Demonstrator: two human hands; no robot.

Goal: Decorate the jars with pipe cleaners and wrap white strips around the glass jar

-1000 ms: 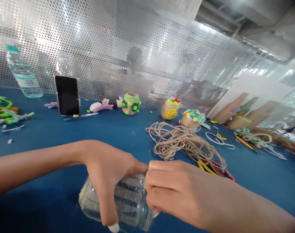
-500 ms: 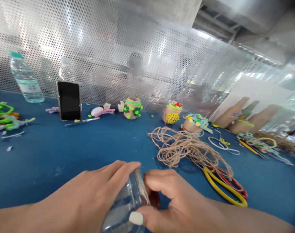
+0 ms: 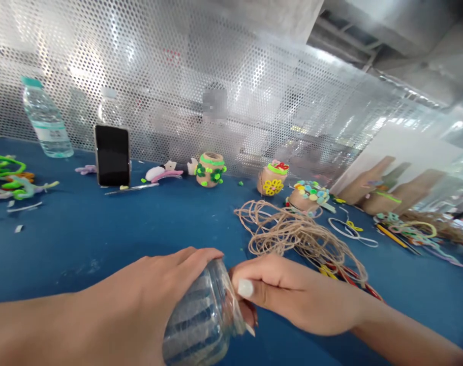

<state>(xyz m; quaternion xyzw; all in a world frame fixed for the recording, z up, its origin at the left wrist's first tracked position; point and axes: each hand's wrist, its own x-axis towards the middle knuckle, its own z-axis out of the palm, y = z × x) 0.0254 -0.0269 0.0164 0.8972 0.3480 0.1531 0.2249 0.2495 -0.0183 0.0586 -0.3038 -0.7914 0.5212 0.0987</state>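
A clear glass jar (image 3: 196, 320) lies tilted at the lower middle, its mouth toward the right. Wrapped round the jar's far side, my left hand (image 3: 151, 290) grips it. Its surface carries pale, film-like bands. At the jar's rim is my right hand (image 3: 280, 290), closed, thumb pressed against the bent forefinger. Whatever those fingers pinch, if anything, is too small to make out. Just beyond my right hand lies a loose heap of brown twine (image 3: 292, 229). Red-and-yellow-handled scissors (image 3: 343, 274) show partly from under the twine and behind the hand.
Along the back stand a water bottle (image 3: 50, 127), a phone (image 3: 113, 155) and decorated twine-wrapped jars (image 3: 211, 170). Pipe cleaners (image 3: 13, 185) lie at the left. More craft bits and a yellow pencil (image 3: 392, 236) lie at the right, on the blue tabletop (image 3: 140, 223).
The jar has turned so its mouth faces more to the right. My right thumb has come off the jar's side and closed against the forefinger by the rim. That hand now covers more of the scissors.
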